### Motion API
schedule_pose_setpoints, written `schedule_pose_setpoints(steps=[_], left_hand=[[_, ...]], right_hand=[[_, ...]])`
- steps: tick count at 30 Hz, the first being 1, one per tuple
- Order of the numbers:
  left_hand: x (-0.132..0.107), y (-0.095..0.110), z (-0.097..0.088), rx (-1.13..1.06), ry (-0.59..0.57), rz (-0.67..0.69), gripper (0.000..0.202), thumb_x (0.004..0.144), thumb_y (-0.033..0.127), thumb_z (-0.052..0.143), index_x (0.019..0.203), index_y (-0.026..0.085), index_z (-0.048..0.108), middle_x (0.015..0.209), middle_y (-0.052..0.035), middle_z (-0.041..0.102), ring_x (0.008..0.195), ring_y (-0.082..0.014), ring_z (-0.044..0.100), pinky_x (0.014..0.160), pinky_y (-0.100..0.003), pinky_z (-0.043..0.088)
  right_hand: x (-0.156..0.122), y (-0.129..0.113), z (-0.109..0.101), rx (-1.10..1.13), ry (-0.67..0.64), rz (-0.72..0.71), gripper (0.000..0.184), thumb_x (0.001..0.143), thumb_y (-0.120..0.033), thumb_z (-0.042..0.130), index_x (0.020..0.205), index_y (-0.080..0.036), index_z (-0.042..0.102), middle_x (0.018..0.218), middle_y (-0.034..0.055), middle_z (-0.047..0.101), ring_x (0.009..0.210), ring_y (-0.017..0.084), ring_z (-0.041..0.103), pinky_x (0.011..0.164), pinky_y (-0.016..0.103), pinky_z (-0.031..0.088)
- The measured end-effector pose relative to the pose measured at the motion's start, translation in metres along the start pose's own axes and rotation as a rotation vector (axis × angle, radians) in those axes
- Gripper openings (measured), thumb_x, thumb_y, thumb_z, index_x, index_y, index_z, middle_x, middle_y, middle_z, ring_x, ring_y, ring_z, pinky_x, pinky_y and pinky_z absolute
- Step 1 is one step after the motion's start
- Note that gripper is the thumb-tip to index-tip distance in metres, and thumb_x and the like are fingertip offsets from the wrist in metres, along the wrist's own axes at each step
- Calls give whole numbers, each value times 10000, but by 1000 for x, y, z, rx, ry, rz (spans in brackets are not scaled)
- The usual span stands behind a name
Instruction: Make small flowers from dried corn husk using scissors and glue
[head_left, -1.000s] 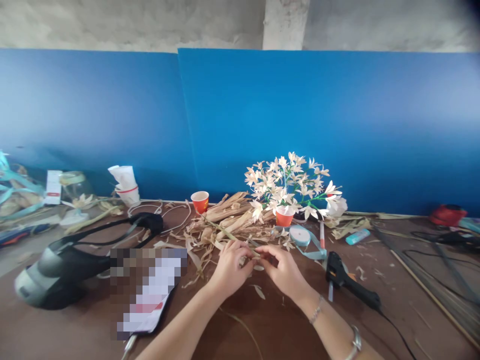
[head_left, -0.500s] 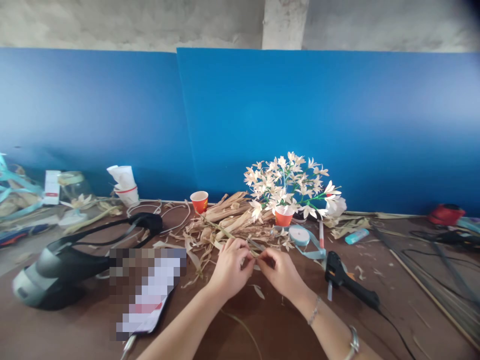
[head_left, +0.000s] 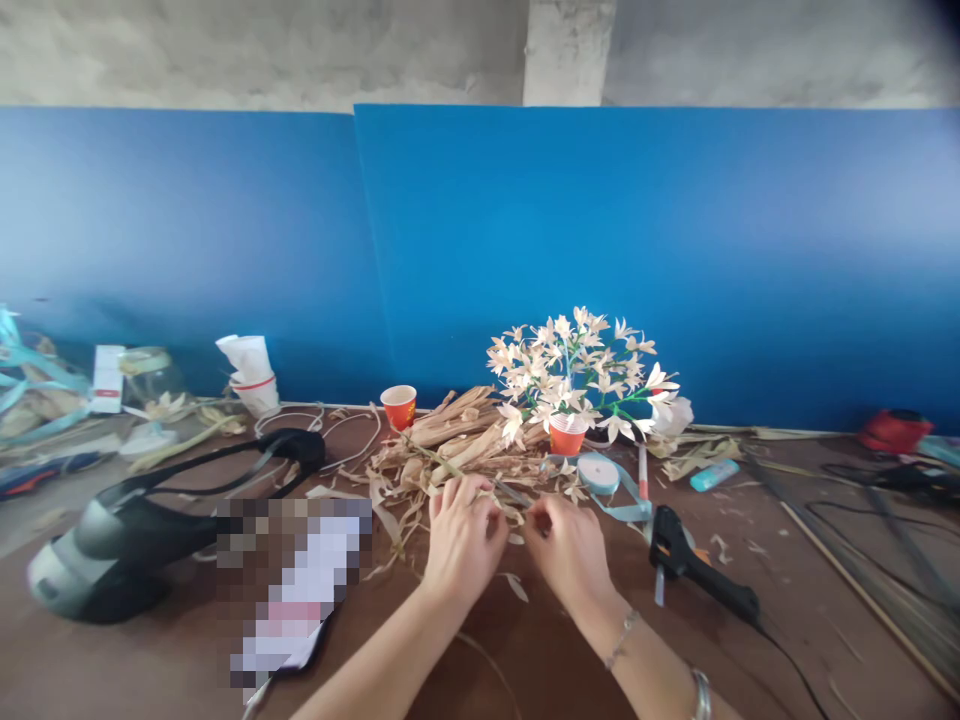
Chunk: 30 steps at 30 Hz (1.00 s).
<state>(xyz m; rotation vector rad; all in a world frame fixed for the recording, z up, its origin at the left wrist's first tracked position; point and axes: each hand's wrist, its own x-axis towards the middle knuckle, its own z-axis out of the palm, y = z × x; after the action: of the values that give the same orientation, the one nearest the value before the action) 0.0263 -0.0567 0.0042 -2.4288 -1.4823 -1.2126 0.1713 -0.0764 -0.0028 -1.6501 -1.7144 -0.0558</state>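
My left hand (head_left: 466,535) is over the middle of the table, its thumb and fingers bent into a pinch. Just across a small gap, my right hand (head_left: 568,545) also pinches, thumb against curled fingers. Whatever is between the fingertips is too small or hidden to name. Directly beyond both hands lies a heap of dry corn husks (head_left: 461,425), with loose strips around the left fingers. A blue ribbon roll (head_left: 598,474) lies past my right hand. Behind it, a bunch of pale husk flowers (head_left: 570,365) on green stems stands in a red paper cup (head_left: 567,436).
A black glue gun (head_left: 701,570) with its cord lies to the right, near a turquoise tube (head_left: 714,475). Leftward are a phone (head_left: 304,580), a black-and-grey headset (head_left: 112,550) and another red cup (head_left: 399,406). A blue panel (head_left: 600,220) stands behind the table.
My hands have drawn slightly apart; their fingertips were together before, and now a small gap shows between them. Things on the table stay where they were.
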Motion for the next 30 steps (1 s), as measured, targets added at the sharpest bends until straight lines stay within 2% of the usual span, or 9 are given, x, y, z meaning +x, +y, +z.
schedule_pose_setpoints(steps=[4,8,12,15,22,26,28,30], left_hand=[[3,-6,0,-30,-19,-11,132,750,180,535,631,194,591,925,-45,578,900,-226,481,766,-379,363],[3,-6,2,-105,-50,29,85,725,168,559,662,197,608,916,-46,572,897,-216,488,808,-373,365],[2,-5,1,-134,-95,40,54,708,168,579,718,198,623,909,-43,575,897,-211,492,813,-361,366],[1,-4,2,-125,-115,39,54,698,154,584,666,194,603,918,-37,582,915,-211,493,803,-355,357],[-5,4,6,17,-67,-41,96,690,151,573,602,192,578,952,-36,602,940,-230,483,777,-382,331],[2,-6,3,90,-60,-77,117,682,107,539,618,188,593,936,-55,604,949,-243,470,779,-381,339],[6,-13,-1,45,-117,-50,132,690,107,533,604,184,597,881,-55,603,927,-230,478,779,-354,354],[8,-16,-6,-67,-247,43,119,699,137,551,615,189,616,801,-35,603,868,-199,499,787,-322,367]], right_hand=[[5,3,-3,185,-24,-74,124,727,-173,540,825,-198,612,798,24,667,761,181,610,717,278,386],[5,1,-2,282,-91,-135,100,765,-184,527,694,-201,597,703,8,646,706,166,596,688,265,389],[4,1,-1,219,-105,-195,125,771,-145,513,683,-199,584,686,-2,630,705,162,575,708,278,348],[3,-1,-2,187,-114,-198,122,763,-131,515,684,-195,582,678,-12,628,695,152,569,727,285,316],[-2,-8,0,69,-39,-104,125,738,-139,520,634,-182,575,636,-13,645,653,143,583,780,309,248],[-1,-3,0,-34,-40,-35,122,708,-120,522,618,-176,583,624,2,657,642,149,588,754,300,246],[1,1,-2,-40,-120,-34,134,724,-133,518,639,-185,607,644,2,668,652,145,590,727,288,248],[3,3,-3,-43,-231,-72,166,749,-149,506,651,-203,629,672,-1,675,688,142,590,712,281,245]])
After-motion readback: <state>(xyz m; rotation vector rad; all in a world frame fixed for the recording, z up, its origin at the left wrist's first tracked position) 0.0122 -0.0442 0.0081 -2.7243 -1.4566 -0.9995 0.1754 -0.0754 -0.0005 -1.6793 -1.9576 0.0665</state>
